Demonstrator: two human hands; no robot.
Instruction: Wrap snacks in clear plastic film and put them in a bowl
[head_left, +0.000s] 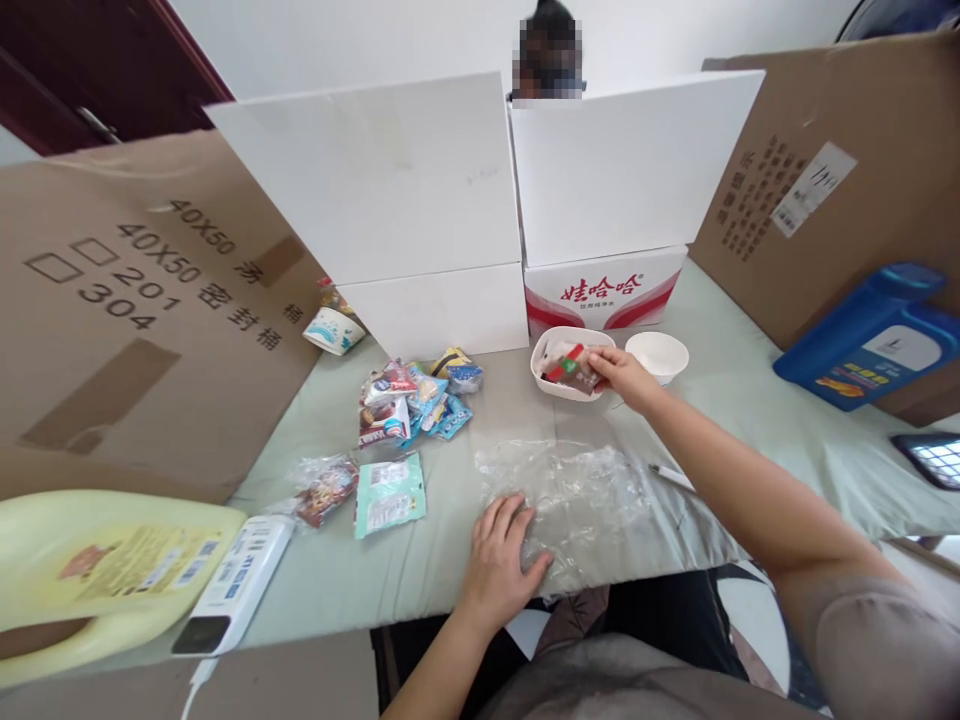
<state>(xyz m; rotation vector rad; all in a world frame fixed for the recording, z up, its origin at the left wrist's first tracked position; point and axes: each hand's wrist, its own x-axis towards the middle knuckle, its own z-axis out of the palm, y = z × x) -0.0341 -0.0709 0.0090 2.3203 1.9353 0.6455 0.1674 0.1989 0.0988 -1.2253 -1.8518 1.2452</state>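
My left hand (504, 556) lies flat, fingers spread, on the near left edge of a crinkled clear plastic bag (577, 490) on the table. My right hand (624, 378) reaches forward to a white oval bowl (541, 372). Its fingers pinch a red and green snack packet (571, 366) that sits in the bowl. A round white bowl (658, 355) stands just right of that hand.
A pile of snack packets (416, 400) lies left of centre, with two more packets (360, 492) nearer me. White boxes (420, 210) and cardboard walls (127, 310) enclose the table. A yellow jug (97, 570), a blue jug (874, 335), a pen (671, 477) and a phone (934, 458) lie around.
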